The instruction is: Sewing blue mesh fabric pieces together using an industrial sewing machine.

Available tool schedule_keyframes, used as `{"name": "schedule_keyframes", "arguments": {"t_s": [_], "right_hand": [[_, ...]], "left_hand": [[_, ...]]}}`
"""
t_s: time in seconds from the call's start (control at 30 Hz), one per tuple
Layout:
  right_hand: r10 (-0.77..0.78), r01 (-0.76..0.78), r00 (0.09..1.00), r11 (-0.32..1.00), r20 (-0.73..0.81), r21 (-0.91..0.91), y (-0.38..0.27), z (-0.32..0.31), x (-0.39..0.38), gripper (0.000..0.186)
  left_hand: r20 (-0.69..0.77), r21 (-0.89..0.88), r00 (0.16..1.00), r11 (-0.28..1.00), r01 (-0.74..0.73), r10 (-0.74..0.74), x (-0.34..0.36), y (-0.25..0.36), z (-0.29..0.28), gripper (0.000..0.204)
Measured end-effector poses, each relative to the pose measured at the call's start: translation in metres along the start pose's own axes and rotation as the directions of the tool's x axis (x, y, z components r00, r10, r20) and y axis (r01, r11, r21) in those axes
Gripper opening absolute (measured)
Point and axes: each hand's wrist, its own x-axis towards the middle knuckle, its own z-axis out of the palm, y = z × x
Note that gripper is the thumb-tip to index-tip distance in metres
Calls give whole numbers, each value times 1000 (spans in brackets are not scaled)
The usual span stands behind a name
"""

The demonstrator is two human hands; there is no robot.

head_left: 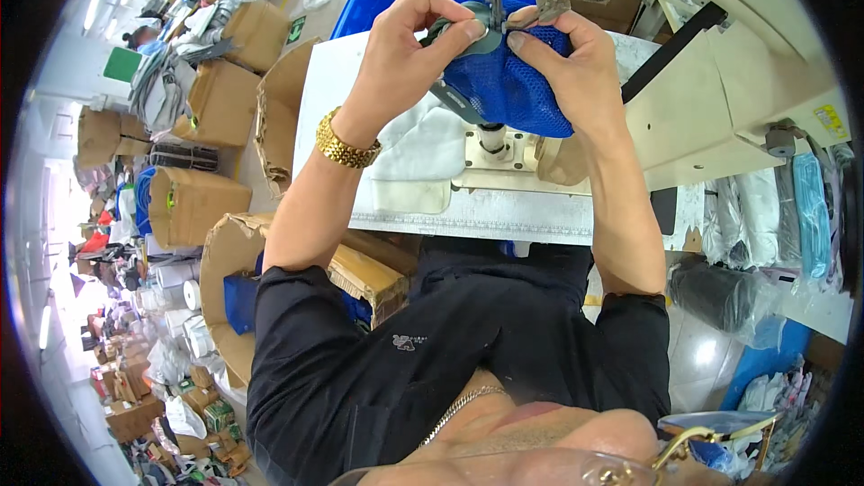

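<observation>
Two hands work close together at the needle bar (494,7) of one sewing machine, apart from each other by only a narrow gap. The left hand (409,58) pinches the grey-green trim (461,103) between thumb and fingers, left of the needle bar; the right hand (576,63) is closed on the blue mesh (490,81), its thumb pressed on the upper edge. Mesh and trim seem to make up one piece, which sits right at the needle bar, over the machine's post, its lower part hanging free. The step in hand looks like lining up the edge for stitching; the next move calls for the layers to be kept flat and even, with fingertips clear of the needle. Whether the needle is in the cloth cannot be told.

Around the hands stands one machine (679,121), pale beige, with one grey spool (780,140) at its right. One white desk (333,117) carries it, and white cloth (418,146) lies left of the post, perhaps two overlapping pieces. One gold watch (346,139) circles the left wrist. Behind the desk is one blue bin (360,4). Three cartons (277,112) stand nearest, at the desk's left; those farther off are too crowded to count. One dark bundle (715,295) in plastic lies to the right.
</observation>
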Motion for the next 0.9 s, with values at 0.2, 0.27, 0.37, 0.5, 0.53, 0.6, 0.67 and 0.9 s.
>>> {"name": "schedule_keyframes", "arguments": {"t_s": [0.2,0.27,0.37,0.5,0.53,0.6,0.67,0.9], "right_hand": [[-122,125,987,992,101,-32,0,-11,9,17],[-24,26,991,1000,130,-14,-8,-19,7,20],[-385,361,920,763,72,-536,-28,-30,-11,24],[-465,382,884,765,-36,-519,-47,-12,-60,28],[-395,334,918,800,-19,-498,-48,-2,-64,28],[-356,294,933,842,-55,-453,-30,7,-55,27],[-258,195,956,914,-139,-357,-21,11,-43,27],[-216,176,973,925,-85,-336,-14,10,-27,25]], "left_hand": [[-85,-38,995,998,41,-45,0,4,9,14],[-102,-62,993,996,59,-65,-1,3,12,14],[-149,-56,988,998,20,-28,-7,-1,14,14],[-200,8,980,1000,3,-2,-8,3,20,15],[-207,-16,977,999,39,-42,-9,5,21,16],[-202,10,978,998,57,-54,-11,6,19,16],[-199,39,978,997,69,-60,-5,5,12,16],[262,-122,961,991,-58,88,24,-7,-20,15]]}}
